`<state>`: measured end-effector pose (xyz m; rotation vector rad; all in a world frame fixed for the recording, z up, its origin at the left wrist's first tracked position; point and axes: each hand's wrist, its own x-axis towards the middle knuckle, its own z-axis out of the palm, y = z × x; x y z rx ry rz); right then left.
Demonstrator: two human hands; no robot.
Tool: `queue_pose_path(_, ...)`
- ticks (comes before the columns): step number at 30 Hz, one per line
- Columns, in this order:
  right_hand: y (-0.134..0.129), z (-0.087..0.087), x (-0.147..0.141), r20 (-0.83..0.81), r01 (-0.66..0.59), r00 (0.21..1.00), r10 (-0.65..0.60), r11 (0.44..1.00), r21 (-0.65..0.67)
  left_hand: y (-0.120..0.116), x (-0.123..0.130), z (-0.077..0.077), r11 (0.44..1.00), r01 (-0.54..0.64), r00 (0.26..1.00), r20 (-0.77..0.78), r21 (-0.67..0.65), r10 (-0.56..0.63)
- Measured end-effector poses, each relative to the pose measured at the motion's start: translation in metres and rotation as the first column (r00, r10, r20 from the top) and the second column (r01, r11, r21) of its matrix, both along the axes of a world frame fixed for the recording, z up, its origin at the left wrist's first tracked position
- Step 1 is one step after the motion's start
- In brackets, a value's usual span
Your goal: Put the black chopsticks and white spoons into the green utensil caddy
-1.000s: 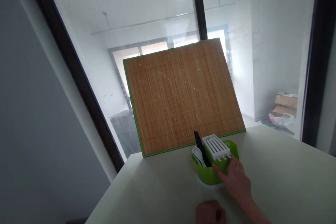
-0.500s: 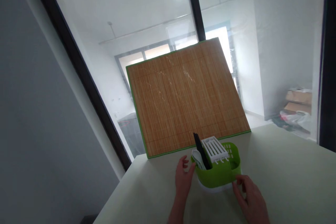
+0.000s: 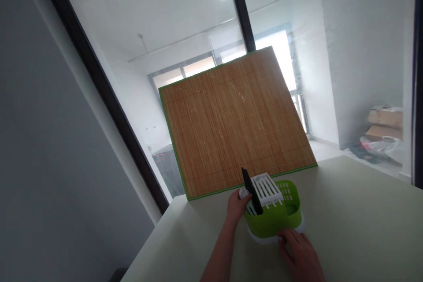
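Note:
A green basket with a white base stands on the pale table. Inside it are black chopsticks, white spoons and a white slotted rack with small hooks at its front. My left hand is closed round the heads of the white spoons at the basket's left end. Their handles still point down into the basket beside the chopsticks. My right hand touches the front lower rim of the basket, with its fingers bent and partly apart; nothing shows between them.
Behind the basket a bamboo mat with a green edge leans against a glass partition with dark frames. The pale table reaches to both sides. Cardboard boxes and plastic bags lie beyond the glass at right.
My left hand has moved up and right from beside the basket and taken hold of the spoons. My right hand has slid left along the basket's front. The view has shifted slightly.

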<state>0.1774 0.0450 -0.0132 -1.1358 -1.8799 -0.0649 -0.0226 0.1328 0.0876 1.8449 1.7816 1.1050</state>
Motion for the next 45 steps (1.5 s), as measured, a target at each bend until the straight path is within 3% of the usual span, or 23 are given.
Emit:
queue_pose_path(6,0.000,-0.004,-0.005,0.022,-0.059,0.998,0.061,0.996,-0.063,-0.011,0.005,0.007,0.987,-0.127,0.973,-0.182,0.095,0.143)
queue_pose_path(16,0.001,-0.006,-0.004,0.030,-0.067,0.997,0.070,0.992,-0.104,-0.014,0.008,0.006,0.961,-0.149,0.940,-0.267,0.232,0.210)
queue_pose_path(28,0.001,-0.008,-0.005,0.038,-0.078,0.996,0.084,0.989,-0.127,-0.014,0.003,0.010,0.972,-0.082,0.948,-0.284,0.219,0.144)
queue_pose_path(32,0.000,-0.008,-0.005,0.037,-0.088,0.995,0.094,0.987,-0.136,-0.016,0.006,0.016,0.960,-0.047,0.988,-0.128,0.275,0.085)
queue_pose_path(36,0.000,-0.006,-0.005,0.035,-0.075,0.996,0.080,0.990,-0.123,-0.020,0.008,0.045,0.916,-0.042,0.999,0.030,0.400,0.033)
queue_pose_path(40,-0.001,-0.005,-0.004,0.028,-0.085,0.996,0.089,0.987,-0.134,-0.026,-0.006,0.101,0.854,-0.108,0.994,0.071,0.508,0.083)
queue_pose_path(42,-0.002,-0.005,-0.003,0.030,-0.085,0.995,0.090,0.985,-0.152,-0.032,-0.025,0.127,0.847,-0.127,0.989,0.003,0.516,0.146)
queue_pose_path(44,-0.003,-0.005,-0.001,0.034,-0.079,0.996,0.086,0.984,-0.158,-0.042,-0.050,0.142,0.901,-0.101,0.964,-0.181,0.422,0.193)
queue_pose_path(45,-0.004,-0.004,-0.001,0.036,-0.077,0.996,0.083,0.984,-0.158,-0.049,-0.063,0.144,0.945,-0.089,0.928,-0.318,0.315,0.193)
